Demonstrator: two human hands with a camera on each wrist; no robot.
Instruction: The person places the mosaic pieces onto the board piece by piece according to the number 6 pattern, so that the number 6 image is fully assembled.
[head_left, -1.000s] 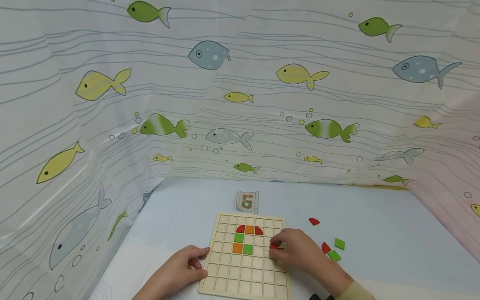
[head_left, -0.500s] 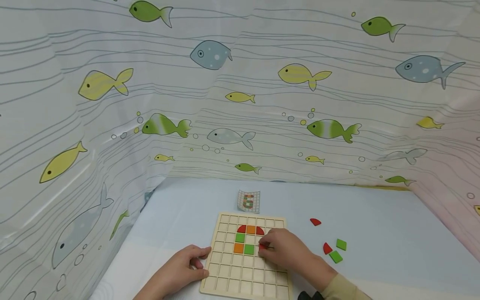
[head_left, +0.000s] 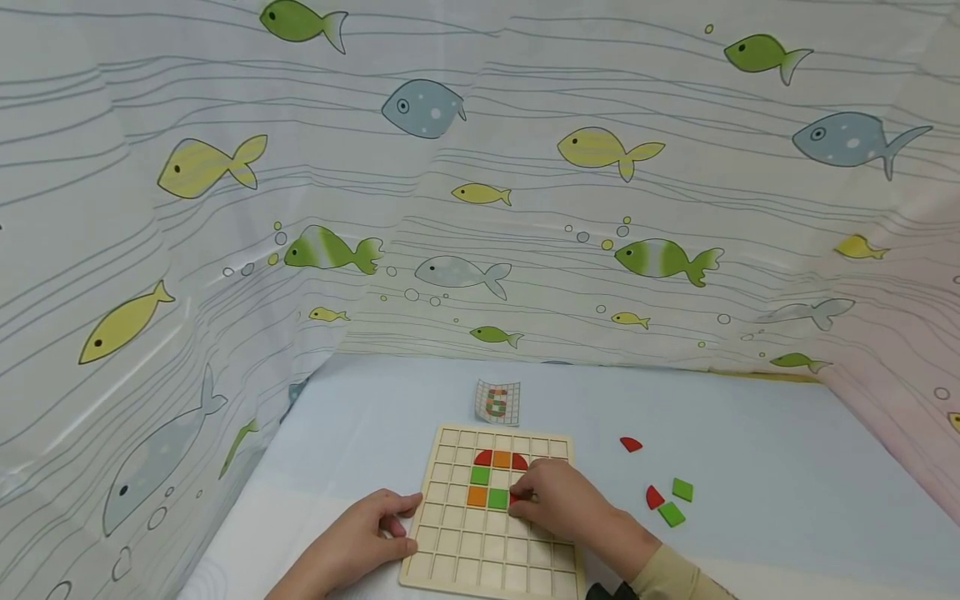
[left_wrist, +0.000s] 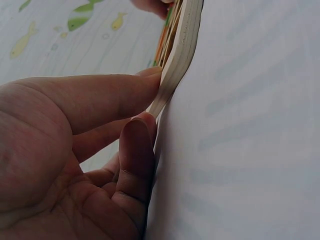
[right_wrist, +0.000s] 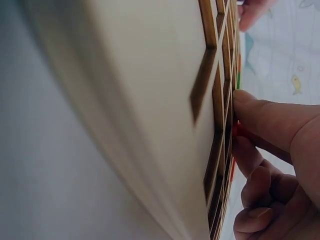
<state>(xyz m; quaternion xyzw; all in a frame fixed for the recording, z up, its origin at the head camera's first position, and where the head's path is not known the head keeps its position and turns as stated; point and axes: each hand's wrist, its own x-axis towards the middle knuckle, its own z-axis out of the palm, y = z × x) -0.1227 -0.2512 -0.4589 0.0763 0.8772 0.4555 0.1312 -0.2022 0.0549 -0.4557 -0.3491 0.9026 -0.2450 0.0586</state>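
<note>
A wooden grid board (head_left: pixel 457 550) lies on the table. Red quarter-circle pieces (head_left: pixel 483 458) flank an orange square (head_left: pixel 502 460) on it, above a green square (head_left: pixel 480 476); lower down sit another orange square (head_left: pixel 477 497) and green square (head_left: pixel 497 499). My left hand (head_left: pixel 371 529) grips the board's left edge, thumb and fingertips right at the rim (left_wrist: pixel 175 65) in the left wrist view. Over the cell right of the lower green square, my right hand (head_left: pixel 558 500) pinches a red piece (right_wrist: pixel 236 129) between thumb and fingers, mostly hidden by them.
Behind the board lies a small paper card (head_left: pixel 497 403) with a coloured grid pattern. To the right are loose red quarter circles (head_left: pixel 631 444) and green squares (head_left: pixel 672 514). A fish-print curtain (head_left: pixel 465 233) surrounds the table (head_left: pixel 360 417) at the back and sides.
The right hand has slid left across the board with the red piece, from the right-hand columns to beside the lower green square. The left hand keeps its hold on the edge.
</note>
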